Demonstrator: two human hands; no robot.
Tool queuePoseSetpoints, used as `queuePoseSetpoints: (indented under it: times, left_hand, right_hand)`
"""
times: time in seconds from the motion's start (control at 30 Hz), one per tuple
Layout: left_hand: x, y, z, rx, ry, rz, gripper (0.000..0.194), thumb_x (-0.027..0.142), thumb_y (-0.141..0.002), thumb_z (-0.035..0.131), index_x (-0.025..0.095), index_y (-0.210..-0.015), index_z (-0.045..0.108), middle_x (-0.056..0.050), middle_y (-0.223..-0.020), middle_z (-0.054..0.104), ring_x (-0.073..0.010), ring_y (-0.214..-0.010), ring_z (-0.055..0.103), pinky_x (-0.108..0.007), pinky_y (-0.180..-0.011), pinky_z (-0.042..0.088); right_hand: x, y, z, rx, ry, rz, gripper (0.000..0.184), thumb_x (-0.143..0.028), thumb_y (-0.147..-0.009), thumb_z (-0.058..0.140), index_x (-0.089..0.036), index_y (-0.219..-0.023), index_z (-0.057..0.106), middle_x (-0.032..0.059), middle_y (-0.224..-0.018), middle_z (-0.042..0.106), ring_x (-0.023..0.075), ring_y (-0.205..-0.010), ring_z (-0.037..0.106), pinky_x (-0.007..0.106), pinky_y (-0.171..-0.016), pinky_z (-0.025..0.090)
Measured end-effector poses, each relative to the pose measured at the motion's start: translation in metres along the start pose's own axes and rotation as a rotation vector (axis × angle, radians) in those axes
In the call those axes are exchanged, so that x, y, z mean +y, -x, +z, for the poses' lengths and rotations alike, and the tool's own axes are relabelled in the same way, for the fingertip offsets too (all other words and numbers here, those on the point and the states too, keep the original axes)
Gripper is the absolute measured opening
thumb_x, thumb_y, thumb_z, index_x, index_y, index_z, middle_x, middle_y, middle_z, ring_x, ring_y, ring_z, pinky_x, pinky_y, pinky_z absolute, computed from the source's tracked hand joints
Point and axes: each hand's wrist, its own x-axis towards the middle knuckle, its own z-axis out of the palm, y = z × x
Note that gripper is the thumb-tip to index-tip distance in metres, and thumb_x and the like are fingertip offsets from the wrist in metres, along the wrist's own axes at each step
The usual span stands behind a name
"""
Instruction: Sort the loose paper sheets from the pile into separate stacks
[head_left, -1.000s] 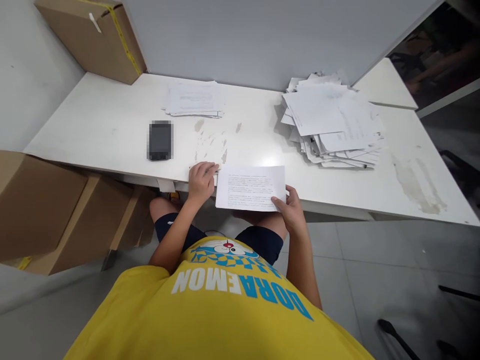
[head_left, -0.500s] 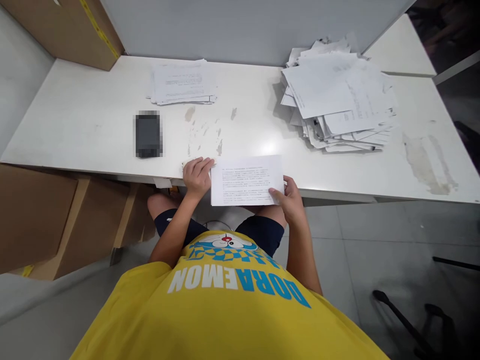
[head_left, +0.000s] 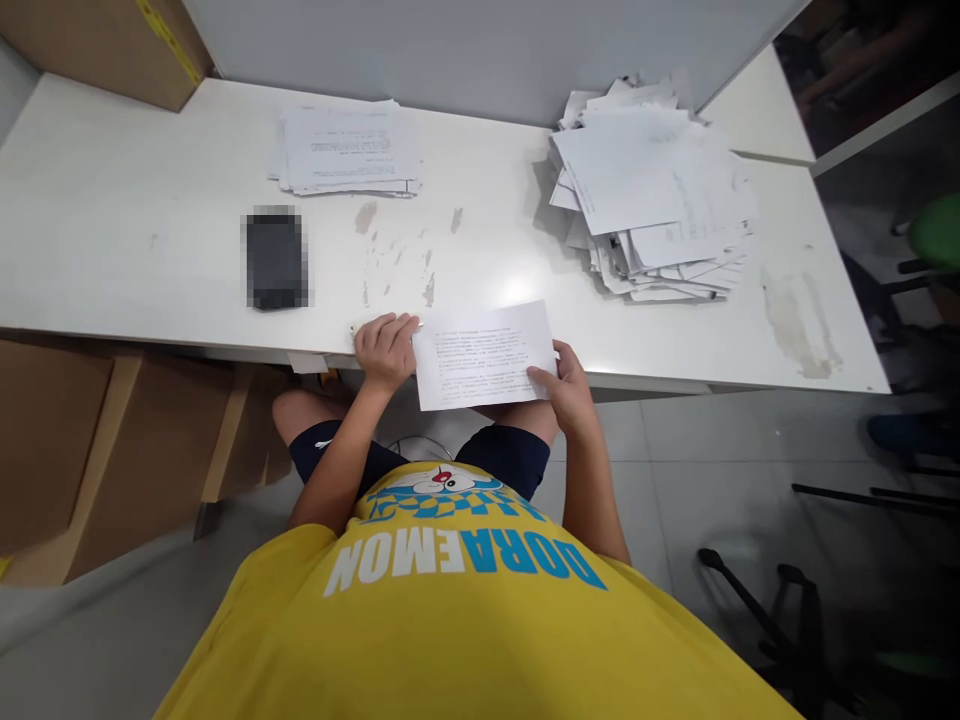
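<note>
A printed white sheet of paper, perhaps more than one, lies over the desk's front edge, slightly tilted with its right side higher. My right hand grips its right edge, thumb on the printed face and fingers behind. At the sheet's left edge, my left hand is closed with its fingers curled down over a pale, slim object. Only small ends of that object show on either side of the knuckles, so its kind is hidden.
A tall, untidy heap of papers stands at the back right of the white desk. A neater paper stack sits back left, with a dark, pixelated object before it. Cardboard boxes stand below left; black chair legs are lower right.
The sheet has tilted, its right side rising a little. Both hands keep their places on either side of it. The view has shifted slightly, bringing a green object into sight at far right.
</note>
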Motion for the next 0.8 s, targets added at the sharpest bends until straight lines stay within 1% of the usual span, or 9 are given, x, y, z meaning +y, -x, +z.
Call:
queuePoseSetpoints:
  times: [0.1, 0.2, 0.3, 0.47, 0.6, 0.7, 0.8]
  left_hand:
    - [-0.003, 0.002, 0.002, 0.061, -0.043, 0.046, 0.041, 0.038, -0.096, 0.037, 0.024, -0.099, 0.076, -0.009, -0.094, 0.076, -0.0253, -0.100, 0.068, -0.042, -0.091, 0.042]
    - [-0.005, 0.002, 0.004, 0.107, -0.065, 0.086, 0.041, 0.036, -0.095, 0.038, 0.024, -0.098, 0.077, -0.009, -0.093, 0.076, -0.0250, -0.098, 0.068, -0.042, -0.091, 0.042]
    - [-0.004, 0.002, 0.004, 0.089, -0.054, 0.067, 0.040, 0.038, -0.094, 0.039, 0.024, -0.098, 0.076, -0.010, -0.094, 0.076, -0.0256, -0.099, 0.068, -0.042, -0.092, 0.043]
    - [-0.005, 0.002, 0.004, 0.061, -0.034, 0.035, 0.040, 0.040, -0.093, 0.040, 0.024, -0.098, 0.076, -0.011, -0.094, 0.075, -0.0263, -0.099, 0.067, -0.043, -0.091, 0.043]
    - [-0.006, 0.003, 0.004, 0.050, -0.031, 0.036, 0.039, 0.041, -0.092, 0.040, 0.024, -0.097, 0.075, -0.011, -0.093, 0.075, -0.0271, -0.099, 0.067, -0.044, -0.089, 0.044]
    - [-0.006, 0.004, 0.004, 0.032, -0.025, 0.027, 0.039, 0.042, -0.092, 0.041, 0.024, -0.098, 0.075, -0.011, -0.094, 0.075, -0.0276, -0.099, 0.068, -0.045, -0.088, 0.044]
    - [-0.006, 0.004, 0.003, 0.025, -0.006, 0.028, 0.038, 0.041, -0.091, 0.042, 0.024, -0.099, 0.076, -0.011, -0.094, 0.075, -0.0280, -0.099, 0.068, -0.045, -0.088, 0.043]
  right_hand:
    - [0.000, 0.003, 0.003, 0.021, -0.002, -0.024, 0.049, -0.041, -0.071, 0.069, -0.028, -0.115, 0.053, 0.0040, -0.109, 0.067, 0.0268, -0.104, 0.061, 0.043, -0.088, 0.052]
    - [-0.001, 0.003, 0.003, 0.047, 0.022, -0.028, 0.048, -0.040, -0.071, 0.068, -0.028, -0.116, 0.053, 0.0048, -0.110, 0.066, 0.0277, -0.105, 0.061, 0.044, -0.088, 0.052]
    - [-0.002, 0.001, -0.002, 0.063, 0.089, -0.034, 0.050, -0.040, -0.072, 0.069, -0.028, -0.118, 0.054, 0.0046, -0.109, 0.066, 0.0282, -0.104, 0.061, 0.046, -0.090, 0.050]
    - [-0.004, -0.005, -0.013, 0.069, 0.174, -0.106, 0.050, -0.042, -0.075, 0.067, -0.029, -0.121, 0.054, 0.0043, -0.111, 0.066, 0.0283, -0.106, 0.060, 0.048, -0.094, 0.048]
    - [-0.007, -0.008, -0.016, 0.039, 0.186, -0.092, 0.051, -0.041, -0.074, 0.068, -0.029, -0.122, 0.055, 0.0044, -0.111, 0.066, 0.0288, -0.108, 0.059, 0.048, -0.094, 0.048]
    - [-0.007, -0.006, -0.016, 0.042, 0.195, -0.065, 0.051, -0.040, -0.073, 0.069, -0.029, -0.122, 0.056, 0.0048, -0.110, 0.067, 0.0292, -0.107, 0.060, 0.048, -0.094, 0.048]
    - [-0.009, -0.009, -0.019, 0.055, 0.166, -0.090, 0.050, -0.039, -0.072, 0.069, -0.028, -0.119, 0.056, 0.0046, -0.108, 0.067, 0.0281, -0.105, 0.061, 0.047, -0.093, 0.049]
